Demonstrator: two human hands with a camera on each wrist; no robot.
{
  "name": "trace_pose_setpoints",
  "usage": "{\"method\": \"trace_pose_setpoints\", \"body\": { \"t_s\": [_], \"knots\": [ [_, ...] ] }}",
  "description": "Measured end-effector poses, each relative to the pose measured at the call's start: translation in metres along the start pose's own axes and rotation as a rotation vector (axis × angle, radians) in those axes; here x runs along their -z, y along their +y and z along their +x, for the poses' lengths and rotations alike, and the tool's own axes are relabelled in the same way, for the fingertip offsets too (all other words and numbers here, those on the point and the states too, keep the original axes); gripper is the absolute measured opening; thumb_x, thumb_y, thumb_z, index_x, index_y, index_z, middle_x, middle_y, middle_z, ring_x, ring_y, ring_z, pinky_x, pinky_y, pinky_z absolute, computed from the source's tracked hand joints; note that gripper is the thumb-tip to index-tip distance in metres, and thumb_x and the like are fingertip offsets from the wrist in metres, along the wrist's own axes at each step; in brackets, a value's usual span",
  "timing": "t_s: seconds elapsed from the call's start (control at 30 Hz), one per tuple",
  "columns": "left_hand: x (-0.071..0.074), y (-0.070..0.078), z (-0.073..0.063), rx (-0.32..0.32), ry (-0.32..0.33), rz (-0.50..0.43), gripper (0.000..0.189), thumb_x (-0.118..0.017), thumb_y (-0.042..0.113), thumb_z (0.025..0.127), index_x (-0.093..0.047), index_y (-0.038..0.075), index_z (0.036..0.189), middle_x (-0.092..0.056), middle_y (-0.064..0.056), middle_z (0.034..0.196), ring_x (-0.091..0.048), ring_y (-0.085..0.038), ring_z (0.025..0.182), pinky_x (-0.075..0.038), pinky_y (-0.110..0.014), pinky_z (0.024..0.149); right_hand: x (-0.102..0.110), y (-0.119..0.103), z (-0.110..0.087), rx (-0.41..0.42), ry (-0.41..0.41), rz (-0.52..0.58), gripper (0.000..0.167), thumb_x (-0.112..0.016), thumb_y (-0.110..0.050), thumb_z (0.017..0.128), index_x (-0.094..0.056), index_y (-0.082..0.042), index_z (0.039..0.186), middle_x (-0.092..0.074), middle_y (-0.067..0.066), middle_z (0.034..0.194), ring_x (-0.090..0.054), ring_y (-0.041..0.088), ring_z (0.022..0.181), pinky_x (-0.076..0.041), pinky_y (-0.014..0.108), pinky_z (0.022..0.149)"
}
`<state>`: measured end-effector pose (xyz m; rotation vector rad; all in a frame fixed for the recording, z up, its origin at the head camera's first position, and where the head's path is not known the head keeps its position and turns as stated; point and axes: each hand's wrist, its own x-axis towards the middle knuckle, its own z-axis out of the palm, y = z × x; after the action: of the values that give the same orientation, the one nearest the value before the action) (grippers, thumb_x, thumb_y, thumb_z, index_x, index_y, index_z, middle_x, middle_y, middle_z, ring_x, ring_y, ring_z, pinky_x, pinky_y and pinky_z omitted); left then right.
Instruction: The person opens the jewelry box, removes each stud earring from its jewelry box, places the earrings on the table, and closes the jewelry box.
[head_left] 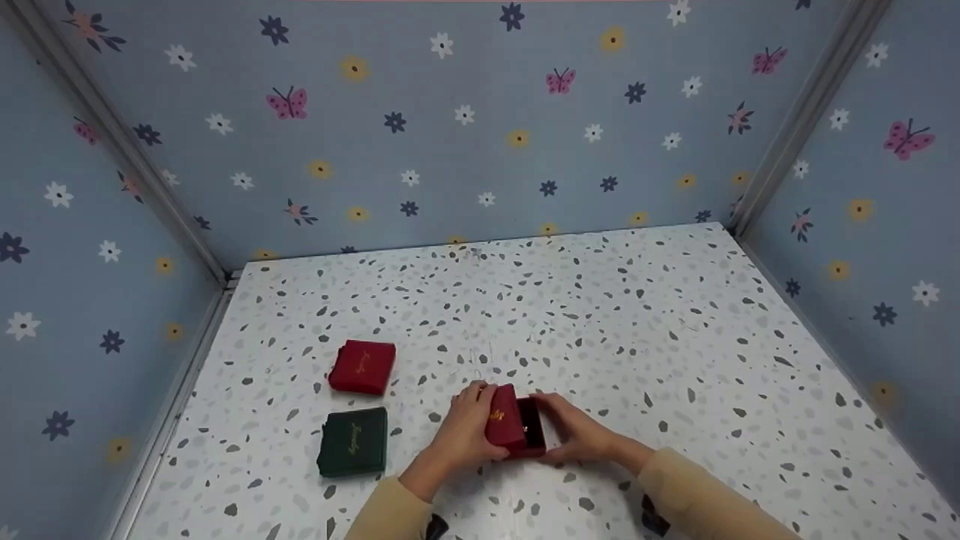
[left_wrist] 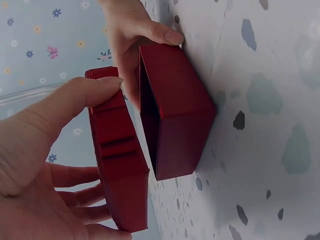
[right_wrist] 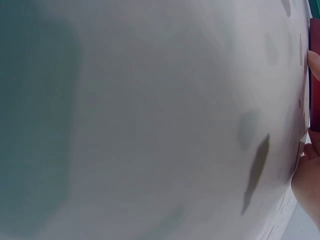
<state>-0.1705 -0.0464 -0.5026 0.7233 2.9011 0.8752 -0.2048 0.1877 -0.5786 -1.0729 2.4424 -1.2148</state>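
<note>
**Red box point(left_wrist: 178, 111) uncovered, red lid point(head_left: 507, 418) held apart in the other hand**

Stands on the speckled white table point(head_left: 615, 322), on the near side, a little right of the middle, with its open side up. Shows a dark inside and a small shiny spot point(head_left: 526, 429), too small to identify.

Gripped at its right side by the right hand point(head_left: 585, 433): thumb toward the near end, fingers toward the far end, parted about as wide as the box between them.

Pinched by the left hand point(head_left: 465, 431), the lid: thumb over one edge, fingers spread along the opposite edge, parted only as far as the lid's own width. Tilted over the left part of the box, with a gap between the two in the left wrist view. Marked with gold lettering on top.

Farther left, well apart from both hands: a flat red case point(head_left: 363, 367) on the far side and a flat green case point(head_left: 354, 442) on the near side, not touching, both lettered in gold, both uneven along the left edge.

Around the forearms, tan sleeves point(head_left: 390, 510). Beyond the far edge of the table, a blue wall point(head_left: 480, 157) patterned with flowers and butterflies, flanked by metal strips point(head_left: 126, 142) at the corners.
</note>
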Motion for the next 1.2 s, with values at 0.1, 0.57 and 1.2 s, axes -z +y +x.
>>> {"method": "trace_pose_setpoints", "body": {
  "t_s": [0.1, 0.57, 1.2],
  "knots": [
    [0.003, -0.003, -0.003, 0.014, 0.002, 0.001, 0.087, -0.081, 0.027, 0.054, -0.040, -0.004, 0.124, -0.040, -0.014, 0.117, -0.041, -0.027, 0.106, -0.037, -0.043, 0.086, 0.000, 0.000, 0.000, -0.013, 0.001, 0.000, 0.091, -0.079, -0.023, 0.064, -0.026, -0.004, 0.135, -0.036, 0.004, 0.132, -0.031, 0.020, 0.124, -0.022, 0.034, 0.102],
    [0.014, -0.014, -0.013, 0.042, -0.020, 0.032, 0.089, -0.083, 0.029, 0.054, -0.038, -0.005, 0.124, -0.040, -0.016, 0.116, -0.041, -0.029, 0.105, -0.034, -0.043, 0.088, -0.001, 0.000, 0.000, -0.036, 0.003, 0.006, 0.094, -0.081, -0.024, 0.061, -0.027, -0.003, 0.135, -0.037, 0.001, 0.131, -0.032, 0.017, 0.123, -0.021, 0.036, 0.102],
    [0.013, -0.033, -0.023, 0.149, -0.053, 0.008, 0.090, -0.083, 0.022, 0.054, -0.036, -0.007, 0.125, -0.037, -0.019, 0.117, -0.039, -0.032, 0.104, -0.028, -0.051, 0.091, -0.001, 0.000, -0.002, -0.017, 0.009, 0.007, 0.094, -0.079, -0.028, 0.063, -0.026, -0.003, 0.136, -0.035, 0.003, 0.132, -0.031, 0.021, 0.124, -0.020, 0.036, 0.103]
  ]
}}
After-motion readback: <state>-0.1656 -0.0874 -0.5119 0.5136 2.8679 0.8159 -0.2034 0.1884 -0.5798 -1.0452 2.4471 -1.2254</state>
